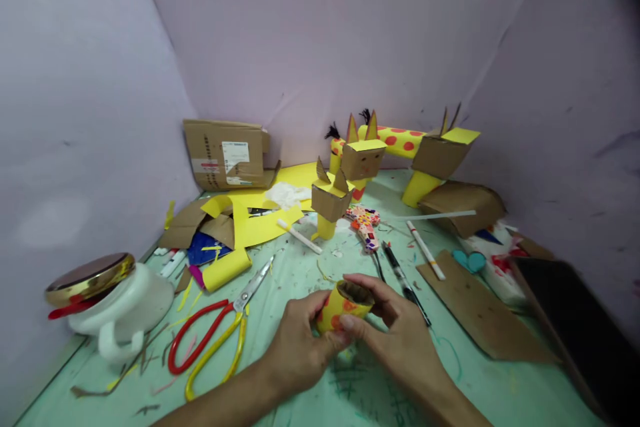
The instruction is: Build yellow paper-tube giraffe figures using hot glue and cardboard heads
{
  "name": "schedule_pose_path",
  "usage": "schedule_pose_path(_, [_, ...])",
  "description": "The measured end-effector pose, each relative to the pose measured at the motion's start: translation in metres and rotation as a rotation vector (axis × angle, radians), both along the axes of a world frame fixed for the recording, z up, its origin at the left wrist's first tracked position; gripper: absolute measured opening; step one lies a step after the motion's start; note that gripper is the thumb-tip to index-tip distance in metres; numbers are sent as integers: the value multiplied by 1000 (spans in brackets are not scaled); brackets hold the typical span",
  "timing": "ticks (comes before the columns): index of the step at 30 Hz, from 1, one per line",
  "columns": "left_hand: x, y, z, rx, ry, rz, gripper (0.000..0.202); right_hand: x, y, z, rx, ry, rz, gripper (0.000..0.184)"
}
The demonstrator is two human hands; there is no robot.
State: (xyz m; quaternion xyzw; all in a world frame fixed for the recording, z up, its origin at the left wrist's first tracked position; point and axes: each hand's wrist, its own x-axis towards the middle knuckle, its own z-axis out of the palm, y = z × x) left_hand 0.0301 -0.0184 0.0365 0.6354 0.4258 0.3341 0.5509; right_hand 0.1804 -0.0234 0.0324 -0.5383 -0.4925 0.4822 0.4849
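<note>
Between my two hands is a short cardboard tube [345, 305] wrapped in yellow paper with orange-red spots, its open end tilted upward. My left hand [303, 340] is closed around its left side. On the other side, my right hand [400, 330] grips the tube with the thumb at the front and fingers behind. Beyond it stands a small cardboard box head [330, 203] with pointed ears on a yellow tube [327, 227]. Scissors [243, 299] with one red and one yellow handle lie left of my hands. A black pen [400, 273] lies beyond my right hand.
At the back stand two spotted yellow figures with box heads [363, 163] [437, 157]. Left are a white mug [135, 300], a yellow roll [227, 269] and a cardboard box [227, 153]. A glue gun [365, 223], a cardboard piece [490, 313] and a dark phone-like slab [575, 327] lie right.
</note>
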Motion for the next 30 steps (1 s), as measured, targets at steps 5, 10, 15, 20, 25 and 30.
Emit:
schedule_pose_path(5, [1, 2, -4, -16, 34, 15, 35, 28, 11, 1, 131, -48, -140, 40])
schedule_pose_path(10, [0, 1, -11, 13, 147, 17, 45, 62, 31, 3, 201, -94, -554, 32])
schedule_pose_path(15, [2, 1, -13, 13, 170, 48, 52, 89, 44, -5, 189, -415, -650, 33])
schedule_pose_path(20, [4, 1, -11, 51, 193, 65, 50, 105, 51, -12, 123, -716, -668, 35])
schedule_pose_path(25, [2, 0, -15, 83, 191, 54, 51, 108, 59, -15, 17, -925, -588, 32])
schedule_pose_path(30, [2, 2, -18, 100, 144, 56, 52, 108, 64, -15, -25, -1005, -587, 31])
